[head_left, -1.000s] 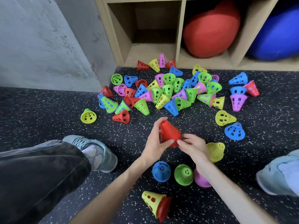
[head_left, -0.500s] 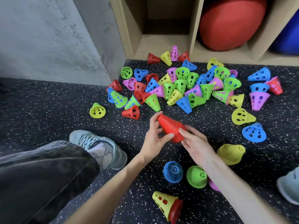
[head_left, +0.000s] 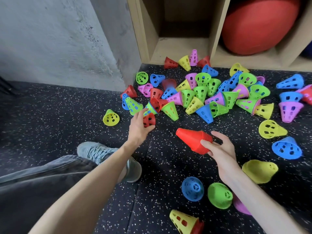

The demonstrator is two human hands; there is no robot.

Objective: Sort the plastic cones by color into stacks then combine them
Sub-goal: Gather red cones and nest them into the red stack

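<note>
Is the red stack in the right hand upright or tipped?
Tipped. The red stack lies nearly sideways in the right hand, tip pointing left, rims at the fingers.

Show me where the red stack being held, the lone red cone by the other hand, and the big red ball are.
red stack [head_left: 194,138], head view, on its ribbed side.
lone red cone [head_left: 149,119], head view, on its holed wall.
big red ball [head_left: 258,22], head view, on its front surface.
</note>
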